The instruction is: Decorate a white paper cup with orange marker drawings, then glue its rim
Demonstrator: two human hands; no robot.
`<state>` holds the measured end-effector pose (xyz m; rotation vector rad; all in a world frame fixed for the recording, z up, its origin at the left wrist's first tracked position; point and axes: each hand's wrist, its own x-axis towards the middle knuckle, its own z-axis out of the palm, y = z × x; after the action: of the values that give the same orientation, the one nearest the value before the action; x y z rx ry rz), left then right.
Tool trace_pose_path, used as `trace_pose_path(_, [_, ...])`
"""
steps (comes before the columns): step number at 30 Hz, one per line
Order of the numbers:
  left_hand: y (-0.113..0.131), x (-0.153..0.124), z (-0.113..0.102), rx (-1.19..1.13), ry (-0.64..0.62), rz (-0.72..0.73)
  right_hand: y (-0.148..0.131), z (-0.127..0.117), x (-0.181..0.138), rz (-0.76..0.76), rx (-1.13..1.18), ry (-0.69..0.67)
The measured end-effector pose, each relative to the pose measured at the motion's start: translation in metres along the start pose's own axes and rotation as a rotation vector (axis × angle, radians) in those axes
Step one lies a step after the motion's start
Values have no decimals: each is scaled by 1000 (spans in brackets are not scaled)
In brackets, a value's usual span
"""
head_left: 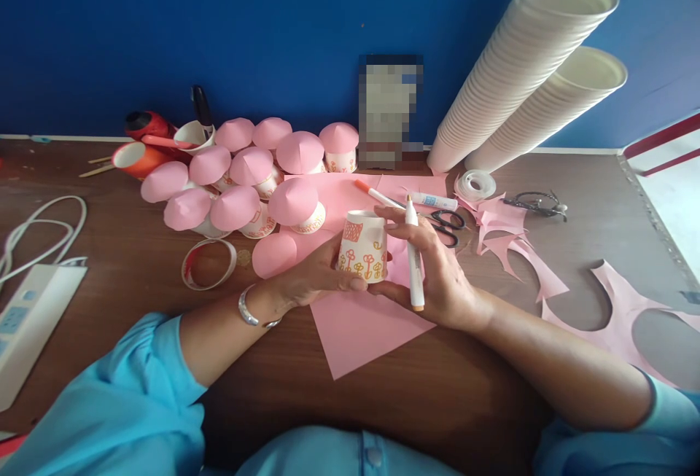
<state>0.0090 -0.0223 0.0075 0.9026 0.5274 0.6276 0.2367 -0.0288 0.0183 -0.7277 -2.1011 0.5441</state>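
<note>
A white paper cup point(363, 248), upside down, is held above pink paper in the middle of the head view. Orange and yellow flowers and a red hatched window are drawn on its side. My left hand point(322, 272) closes around the cup's left side, thumb along its lower edge. My right hand point(440, 272) has a white marker point(414, 261) tucked between its fingers, orange-tan tip pointing up. Fingers of that hand also touch the cup's right side. A pink paper sheet point(366, 330) lies beneath both hands.
Several decorated cups with pink cone roofs point(300, 151) stand at the back left. Tall cup stacks point(525, 68) lean at the back right. Scissors point(448, 227), a glue stick point(434, 200), a tape roll point(475, 185) and paper scraps point(607, 315) lie right; a power strip point(38, 323) sits left.
</note>
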Motion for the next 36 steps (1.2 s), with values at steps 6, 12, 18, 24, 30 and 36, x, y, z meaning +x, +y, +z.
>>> trace_pose_path(6, [-4, -3, -4, -58, -103, 32, 1, 0, -3, 8, 27, 77])
trace_pose_path(12, [-3, -2, -3, -63, -124, 46, 2, 1, -4, 20, 26, 91])
trace_pose_path(18, [-4, 0, 1, 3, 54, 102, -2, 2, -1, -24, -126, 163])
trace_pose_path(24, [-5, -1, -1, -112, 35, 92, 1, 1, -1, -3, -4, 140])
trace_pose_path(30, [-4, -2, -4, -166, -80, 63, -2, -1, 1, -3, 17, 134])
trace_pose_path(36, [-14, 1, 0, 88, 127, 257, -2, 2, -1, -48, -210, 144])
